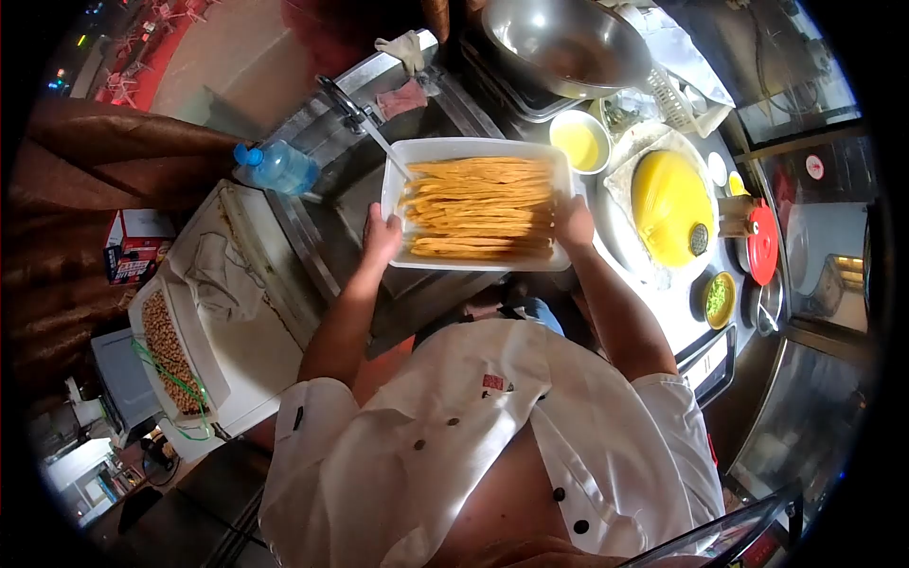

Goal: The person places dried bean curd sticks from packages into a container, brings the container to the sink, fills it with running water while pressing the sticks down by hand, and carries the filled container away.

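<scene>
"How are the hands set?"

"Both are closed on the white tray (pixel 483 148). My left hand (pixel 382 237) grips one short side, thumb at the rim; my right hand (pixel 574 224) wraps the other. I can't tell how far the fingers reach underneath."

"Where's the tray?"

"Over the sink (pixel 301 232), ahead of the jacket (pixel 454 417), with orange-brown sticks (pixel 483 208) lying lengthwise in it."

"What worries you?"

"Tilt. If I let one hand sink, the sticks could slide to that end and drag the weight along. A pale rod (pixel 385 150) also crosses the tray's far left corner; lifting there might snag it. Spout or handle, I can't say."

"Any room?"

"Tight on the right: the far corner looks just beside the white bowl (pixel 580 147) of yellow liquid, so a sideways swing could knock it. The blue bottle (pixel 284 168) stays well apart, left. I see a gap towards the jacket, so I'd favour drawing back, level."
</scene>
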Demonstrator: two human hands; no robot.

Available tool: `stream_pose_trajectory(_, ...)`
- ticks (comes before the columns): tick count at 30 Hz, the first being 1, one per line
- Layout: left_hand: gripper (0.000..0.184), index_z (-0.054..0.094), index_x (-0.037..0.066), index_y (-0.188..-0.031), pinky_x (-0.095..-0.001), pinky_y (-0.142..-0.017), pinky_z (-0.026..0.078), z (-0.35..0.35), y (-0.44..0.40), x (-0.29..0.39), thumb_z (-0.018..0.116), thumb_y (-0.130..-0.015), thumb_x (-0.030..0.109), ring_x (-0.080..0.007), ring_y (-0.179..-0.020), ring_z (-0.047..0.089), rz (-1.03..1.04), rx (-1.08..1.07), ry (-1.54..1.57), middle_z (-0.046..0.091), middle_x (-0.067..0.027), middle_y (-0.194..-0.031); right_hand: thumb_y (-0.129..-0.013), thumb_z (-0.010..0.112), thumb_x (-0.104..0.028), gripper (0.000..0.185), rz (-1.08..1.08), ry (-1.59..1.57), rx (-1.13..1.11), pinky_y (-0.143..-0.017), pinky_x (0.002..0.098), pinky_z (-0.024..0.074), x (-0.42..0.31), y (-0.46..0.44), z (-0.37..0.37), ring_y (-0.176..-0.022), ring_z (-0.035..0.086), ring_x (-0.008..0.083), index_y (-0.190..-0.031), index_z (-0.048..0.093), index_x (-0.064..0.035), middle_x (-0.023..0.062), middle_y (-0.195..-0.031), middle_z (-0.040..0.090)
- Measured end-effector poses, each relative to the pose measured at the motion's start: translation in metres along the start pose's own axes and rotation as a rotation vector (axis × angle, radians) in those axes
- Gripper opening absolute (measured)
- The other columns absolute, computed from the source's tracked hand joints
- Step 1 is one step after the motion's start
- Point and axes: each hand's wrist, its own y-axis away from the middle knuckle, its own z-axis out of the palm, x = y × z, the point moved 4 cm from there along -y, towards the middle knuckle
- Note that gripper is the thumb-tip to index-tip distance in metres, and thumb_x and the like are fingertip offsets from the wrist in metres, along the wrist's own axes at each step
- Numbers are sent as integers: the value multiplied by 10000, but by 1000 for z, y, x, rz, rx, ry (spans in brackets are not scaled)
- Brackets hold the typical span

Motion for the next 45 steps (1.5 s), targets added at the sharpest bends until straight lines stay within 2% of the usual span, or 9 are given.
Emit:
stream_pose_trajectory(16, 374, 509, -53, -1206, -451, -943, 464, 20, -18, -46, 512, -917, 184, -427, -1105, 596, 104, 32, 41, 604, -299, -1183, -954, 525, -343, 332, 32, 163, 44, -788, 521, 501, 1, -1, 2, -883, 645, 466, -980, 543, -12, 273, -908, 677)
stream_pose_trajectory(25, 388, 511, -11, -1172, -359, -904, 462, 2, 4, -77, 560, -1006, 336, -208, -1039, 588, -37, 102, 587, 630, -93, -1097, -947, 526, -355, 325, 37, 171, 75, -786, 531, 498, 5, -1, 6, -880, 643, 466, -1007, 540, -35, 265, -908, 678)
stream_pose_trajectory(28, 326, 532, 12, -1157, -382, -905, 463, -19, 31, -107, 581, -988, 287, -244, -1036, 588, -37, 25, 498, 625, -111, -1082, -948, 525, -357, 329, 0, 208, 62, -791, 533, 496, 16, -7, 9, -891, 641, 469, -1036, 537, -40, 265, -910, 678)
stream_pose_trajectory(30, 261, 557, 26, -1129, -423, -894, 471, -62, 78, -54, 600, -962, 223, -327, -997, 592, 446, -4, -480, 612, -157, -1046, -961, 514, -365, 338, 113, 112, 52, -795, 540, 490, -21, 11, -12, -899, 638, 474, -1046, 535, -38, 273, -908, 674)
stream_pose_trajectory(31, 233, 572, 25, -1105, -449, -881, 478, -80, 92, -37, 616, -930, 173, -392, -1017, 571, 407, -107, -550, 596, -198, -1057, -966, 514, -368, 342, 99, 122, 38, -794, 547, 488, -24, 11, -14, -895, 635, 482, -1043, 532, -35, 279, -906, 671)
stream_pose_trajectory(34, 210, 579, 21, -1080, -472, -867, 482, -104, 123, -85, 614, -915, 146, -389, -1015, 576, 164, -189, -636, 598, -193, -1048, -956, 547, -387, 364, -15, 87, 90, -773, 546, 498, -4, 2, -2, -864, 647, 477, -1013, 555, -28, 255, -897, 680)
stream_pose_trajectory(39, 298, 592, 10, -1111, -495, -899, 480, -142, 181, -88, 644, -826, 79, -365, -1038, 588, 707, -227, -648, 611, -172, -1084, -943, 538, -378, 371, -23, 71, 113, -800, 545, 497, 2, 1, 0, -919, 639, 483, -1056, 571, -26, 278, -954, 678)
stream_pose_trajectory(42, 317, 606, 10, -1109, -498, -913, 472, -165, 193, -5, 653, -799, 60, -358, -1060, 585, 453, -236, -537, 615, -162, -1101, -942, 531, -368, 357, -14, 109, 65, -803, 536, 497, -10, 7, -7, -919, 636, 485, -1039, 562, -26, 282, -968, 674)
stream_pose_trajectory(45, 272, 616, 17, -1066, -506, -921, 467, -173, 202, -5, 644, -800, 64, -363, -1075, 579, 593, -118, -606, 616, -164, -1093, -937, 533, -368, 359, -21, 74, 54, -814, 529, 503, -6, 0, 0, -928, 643, 472, -1047, 562, -27, 272, -977, 679)
